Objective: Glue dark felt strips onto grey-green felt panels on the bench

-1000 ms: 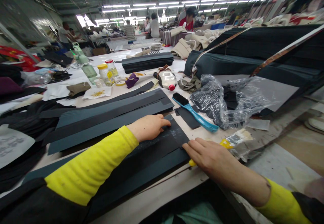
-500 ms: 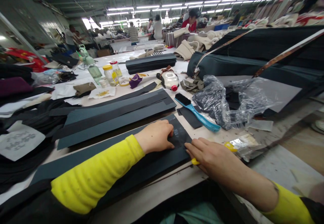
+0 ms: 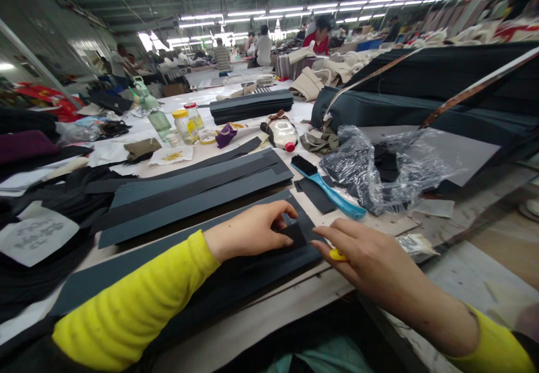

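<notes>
From the head view, the left hand (image 3: 248,232) lies open, fingertips on a dark flap (image 3: 295,233) at the end of a long strip (image 3: 261,272), while the right hand (image 3: 370,260) curls round a yellow handle (image 3: 338,255) just beside it. The strip lies loose on the table (image 3: 252,328), so a lifted finger or a nudge from the handle could skew the flap.

The right hand (image 3: 370,263) hides most of a yellow handle (image 3: 338,255) (whose tool, I can't tell).
</notes>
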{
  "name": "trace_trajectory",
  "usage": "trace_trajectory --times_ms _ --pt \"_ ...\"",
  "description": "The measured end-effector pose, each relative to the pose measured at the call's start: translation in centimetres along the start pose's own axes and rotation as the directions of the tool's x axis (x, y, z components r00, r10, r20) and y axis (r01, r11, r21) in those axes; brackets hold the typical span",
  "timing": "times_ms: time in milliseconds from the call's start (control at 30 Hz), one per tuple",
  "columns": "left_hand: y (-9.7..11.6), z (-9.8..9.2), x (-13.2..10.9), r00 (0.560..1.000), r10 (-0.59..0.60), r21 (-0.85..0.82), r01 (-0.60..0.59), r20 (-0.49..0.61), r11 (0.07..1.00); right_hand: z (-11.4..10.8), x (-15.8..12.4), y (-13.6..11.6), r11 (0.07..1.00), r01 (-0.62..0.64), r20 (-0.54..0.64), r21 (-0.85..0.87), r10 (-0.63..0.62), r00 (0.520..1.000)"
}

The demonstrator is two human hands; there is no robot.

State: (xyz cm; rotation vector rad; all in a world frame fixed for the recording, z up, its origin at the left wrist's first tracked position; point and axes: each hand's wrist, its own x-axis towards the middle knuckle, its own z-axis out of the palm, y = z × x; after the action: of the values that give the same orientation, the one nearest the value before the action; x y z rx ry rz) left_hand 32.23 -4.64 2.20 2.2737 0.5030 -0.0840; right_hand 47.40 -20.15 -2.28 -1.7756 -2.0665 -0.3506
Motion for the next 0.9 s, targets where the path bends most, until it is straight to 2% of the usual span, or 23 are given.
trace_trajectory --times_ms 267,500,667,900 --pt "0.2 0.2 0.1 0.999 -0.012 -0.172 0.019 0.043 0.985 0.7 0.5 -1.3 0.995 -0.049 -0.002 0.089 0.05 0.999" --pt "-1.7 0.7 1.0 0.993 -0.102 -0.18 0.091 -0.052 0.979 1.3 0.7 -0.7 0.99 -0.128 -0.003 0.051 0.128 0.992" --pt "-1.4 0.7 3.0 0.977 -0.154 -0.118 0.137 -0.15 0.984 1.3 0.5 0.2 0.991 -0.113 -0.032 -0.065 0.111 0.993" --pt "-2.1 0.0 5.1 0.96 -0.272 -0.156 0.26 -0.065 0.953 1.1 0.0 1.1 0.991 -0.115 -0.024 -0.064 0.114 0.993"
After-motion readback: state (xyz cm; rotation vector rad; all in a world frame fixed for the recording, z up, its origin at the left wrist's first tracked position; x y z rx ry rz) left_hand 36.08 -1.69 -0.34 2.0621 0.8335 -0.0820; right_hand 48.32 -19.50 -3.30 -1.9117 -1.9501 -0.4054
